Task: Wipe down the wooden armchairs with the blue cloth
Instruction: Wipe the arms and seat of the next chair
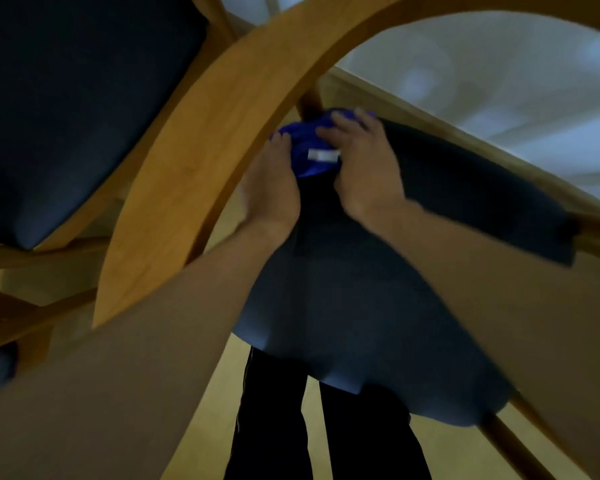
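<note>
The cloth (310,147) is bunched up where the seat (343,306) meets the chair's back corner, white tag facing up, squeezed between both hands. Left hand (274,192) has its fingers curled onto the cloth's left edge, right hand (361,168) lies over the top and right side with its fingers wrapped on it, so both grips are holding cloth. Just above the grip is a wooden post (310,102), and the curved armrest (205,161) sweeps past on the left. Frame's blurry, so I can't tell exactly what wood the cloth touches. My take: refold to a flat pad first, then wrap it round the post and slide along the grain, keeping it off the seat fabric. Another chair (66,109) sits further left.
</note>
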### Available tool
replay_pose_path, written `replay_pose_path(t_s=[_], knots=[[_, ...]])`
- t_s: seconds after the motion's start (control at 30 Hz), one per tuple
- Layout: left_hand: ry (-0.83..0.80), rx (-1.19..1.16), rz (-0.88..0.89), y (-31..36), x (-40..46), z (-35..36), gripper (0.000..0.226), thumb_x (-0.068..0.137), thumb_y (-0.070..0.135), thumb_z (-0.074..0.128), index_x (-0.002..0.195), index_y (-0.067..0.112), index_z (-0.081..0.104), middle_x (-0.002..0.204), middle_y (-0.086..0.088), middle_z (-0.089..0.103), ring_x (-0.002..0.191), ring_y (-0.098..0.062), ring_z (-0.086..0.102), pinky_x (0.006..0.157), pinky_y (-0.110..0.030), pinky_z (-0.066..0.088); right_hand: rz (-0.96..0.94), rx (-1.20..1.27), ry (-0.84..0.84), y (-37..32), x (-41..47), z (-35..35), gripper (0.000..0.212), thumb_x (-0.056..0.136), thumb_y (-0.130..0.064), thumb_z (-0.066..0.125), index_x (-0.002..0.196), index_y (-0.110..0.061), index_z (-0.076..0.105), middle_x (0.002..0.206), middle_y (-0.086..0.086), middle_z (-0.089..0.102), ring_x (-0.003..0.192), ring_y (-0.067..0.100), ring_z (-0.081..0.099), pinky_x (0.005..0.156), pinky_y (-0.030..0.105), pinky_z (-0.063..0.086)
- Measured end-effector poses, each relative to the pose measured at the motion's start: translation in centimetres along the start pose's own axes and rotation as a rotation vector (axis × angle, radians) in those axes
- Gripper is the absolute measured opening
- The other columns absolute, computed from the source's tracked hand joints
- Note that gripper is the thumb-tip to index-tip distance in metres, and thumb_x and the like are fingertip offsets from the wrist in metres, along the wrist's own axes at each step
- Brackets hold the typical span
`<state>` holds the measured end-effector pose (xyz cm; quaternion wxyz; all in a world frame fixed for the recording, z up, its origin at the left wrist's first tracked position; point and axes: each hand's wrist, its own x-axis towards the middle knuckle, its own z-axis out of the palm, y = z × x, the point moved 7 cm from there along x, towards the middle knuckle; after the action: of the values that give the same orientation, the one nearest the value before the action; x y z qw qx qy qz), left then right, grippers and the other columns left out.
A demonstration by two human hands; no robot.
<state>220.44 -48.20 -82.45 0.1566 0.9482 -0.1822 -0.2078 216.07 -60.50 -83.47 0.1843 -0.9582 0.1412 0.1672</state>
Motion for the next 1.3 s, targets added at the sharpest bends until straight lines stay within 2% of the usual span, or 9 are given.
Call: replay_pose_path(t_s=[0.1,0.27,0.43,0.7,0.83,0.97,1.1,1.17,1.3], knots=[[-0.029,0.001,0.005,-2.7,-4.9,0.1,0.056,0.081,-0.006,0.055,0.135,0.006,0.051,0.134,-0.012,0.055,0.122,-0.029,0.052,0.098,-0.037,0.043,-0.002,0.106,-0.033,-3.2,-5.7,2.0,0.059,0.088,-0.008,0.052,0.144,-0.026,0.046,0.155,-0.002,0.036,0.142,0.029,0.024,0.102,0.046,0.037],[-0.199,0.098,-0.097,-6.4,-14.0,0.9,0.056,0.086,-0.007,0.054,0.139,0.008,0.048,0.143,-0.01,0.049,0.134,-0.028,0.043,0.11,-0.043,0.036,-0.076,0.082,-0.255,-6.8,-12.9,5.7,0.062,0.089,-0.017,0.056,0.147,-0.028,0.038,0.155,-0.004,0.032,0.138,0.027,0.023,0.102,0.046,0.032],[-0.168,0.143,0.06,-2.3,-9.8,-1.2,0.047,0.073,-0.001,0.069,0.115,0.018,0.058,0.107,-0.004,0.064,0.103,-0.025,0.059,0.09,-0.042,0.046,-0.09,0.161,-0.136,-3.7,-9.2,1.4,0.043,0.084,-0.025,0.06,0.126,-0.033,0.057,0.129,-0.01,0.057,0.117,0.025,0.042,0.085,0.037,0.04],[-0.155,0.254,0.585,14.5,1.9,1.7,0.041,0.083,0.004,0.054,0.123,0.014,0.056,0.122,-0.012,0.059,0.112,-0.033,0.053,0.093,-0.044,0.043,0.209,0.183,0.186,12.7,-6.4,-6.2,0.049,0.082,-0.008,0.049,0.125,-0.025,0.062,0.125,0.005,0.064,0.116,0.033,0.055,0.098,0.043,0.046],[-0.22,0.346,0.741,19.8,-1.1,7.8,0.045,0.092,0.01,0.043,0.136,0.014,0.047,0.139,-0.009,0.05,0.128,-0.03,0.043,0.1,-0.039,0.033,0.417,0.211,0.299,18.4,-13.3,-4.8,0.059,0.074,0.008,0.053,0.129,-0.014,0.061,0.13,0.012,0.06,0.122,0.035,0.049,0.107,0.04,0.037],[-0.356,0.314,0.726,17.9,-10.3,12.4,0.055,0.096,0.007,0.033,0.15,0.012,0.028,0.158,-0.005,0.026,0.146,-0.025,0.02,0.116,-0.037,0.017,0.497,0.412,0.229,17.1,-22.1,1.1,0.061,0.068,0.015,0.064,0.127,0.0,0.061,0.134,0.022,0.056,0.133,0.044,0.04,0.118,0.045,0.024],[-0.514,0.346,0.74,14.0,-18.8,12.7,0.058,0.089,0.008,0.038,0.148,0.012,0.035,0.154,-0.003,0.033,0.144,-0.025,0.029,0.113,-0.04,0.029,0.553,0.499,0.143,13.4,-29.1,5.3,0.045,0.083,-0.008,0.071,0.127,-0.008,0.064,0.137,0.014,0.056,0.137,0.039,0.036,0.117,0.042,0.026],[-0.525,0.36,0.762,13.7,-19.6,12.1,0.06,0.082,0.002,0.058,0.141,0.009,0.047,0.146,-0.006,0.047,0.134,-0.027,0.045,0.104,-0.042,0.042,0.534,0.558,0.081,12.9,-30.1,6.2,0.044,0.087,-0.014,0.067,0.131,-0.014,0.062,0.142,0.008,0.053,0.141,0.034,0.033,0.119,0.038,0.023],[-0.392,0.35,0.841,18.2,-15.9,11.8,0.063,0.068,-0.006,0.069,0.129,0.004,0.058,0.126,-0.013,0.062,0.112,-0.032,0.061,0.089,-0.043,0.049,0.539,0.635,0.289,16.8,-28.1,3.1,0.043,0.085,-0.004,0.067,0.127,-0.011,0.064,0.137,0.008,0.057,0.138,0.033,0.037,0.118,0.036,0.025]])
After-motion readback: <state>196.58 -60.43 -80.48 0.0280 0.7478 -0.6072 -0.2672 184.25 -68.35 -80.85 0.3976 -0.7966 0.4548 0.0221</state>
